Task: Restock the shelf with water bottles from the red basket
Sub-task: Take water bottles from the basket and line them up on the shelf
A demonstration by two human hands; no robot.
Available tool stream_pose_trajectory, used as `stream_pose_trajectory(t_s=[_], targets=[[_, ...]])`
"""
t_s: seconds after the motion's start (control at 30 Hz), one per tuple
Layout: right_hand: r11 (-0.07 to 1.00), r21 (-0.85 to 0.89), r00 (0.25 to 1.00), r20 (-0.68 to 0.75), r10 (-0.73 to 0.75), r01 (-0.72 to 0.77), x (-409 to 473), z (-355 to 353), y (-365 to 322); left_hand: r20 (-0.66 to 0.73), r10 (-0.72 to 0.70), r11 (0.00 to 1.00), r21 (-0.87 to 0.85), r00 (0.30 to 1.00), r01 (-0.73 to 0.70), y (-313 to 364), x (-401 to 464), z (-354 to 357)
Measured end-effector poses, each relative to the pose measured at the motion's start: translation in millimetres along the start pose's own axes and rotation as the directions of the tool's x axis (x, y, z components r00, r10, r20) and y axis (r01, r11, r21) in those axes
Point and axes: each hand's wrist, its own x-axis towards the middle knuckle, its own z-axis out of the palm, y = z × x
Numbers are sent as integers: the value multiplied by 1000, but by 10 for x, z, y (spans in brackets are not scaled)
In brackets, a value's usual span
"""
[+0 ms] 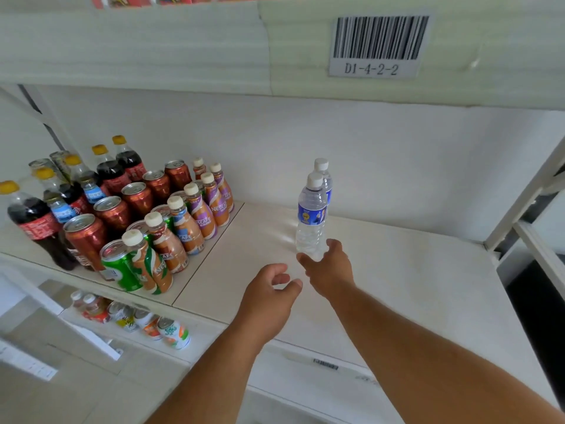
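Two clear water bottles with white caps and blue labels stand upright on the white shelf (397, 270), one behind the other. My right hand (331, 270) grips the base of the front water bottle (311, 215). The rear water bottle (324, 172) stands just behind it, mostly hidden. My left hand (272, 296) hovers a little left of the right hand, fingers loosely curled, holding nothing. The red basket is out of view.
Coffee bottles (189, 215), red and green cans (113, 212) and cola bottles (33, 218) fill the shelf's left part. A shelf edge with a barcode label (377, 45) hangs overhead. More drinks (134, 319) sit on the lower shelf. A metal upright (526, 191) stands at the right.
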Motion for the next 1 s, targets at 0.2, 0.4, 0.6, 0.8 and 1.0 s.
stream_pose_trajectory(t_s=[0.2, 0.4, 0.6, 0.8, 1.0], targets=[[974, 182, 981, 159, 107, -136, -1353, -407, 42, 63, -3, 1000, 29, 998, 1, -252, -899, -215], [927, 198, 938, 209, 278, -319, -2824, -371, 499, 183, -30, 996, 93, 983, 13, -989, -1627, -435], [805, 51, 786, 260, 561, -591, -3784, -51, 1462, 295, -141, 982, 166, 945, 95, -1755, -2078, -535], [702, -75, 661, 280, 696, -708, -4222, -2, 2254, 296, -242, 955, 240, 924, 174, -2246, -2396, -457], [610, -257, 546, 279, 790, -750, -4334, -93, 3063, 262, -392, 907, 272, 882, 322, -2731, -2627, -20]])
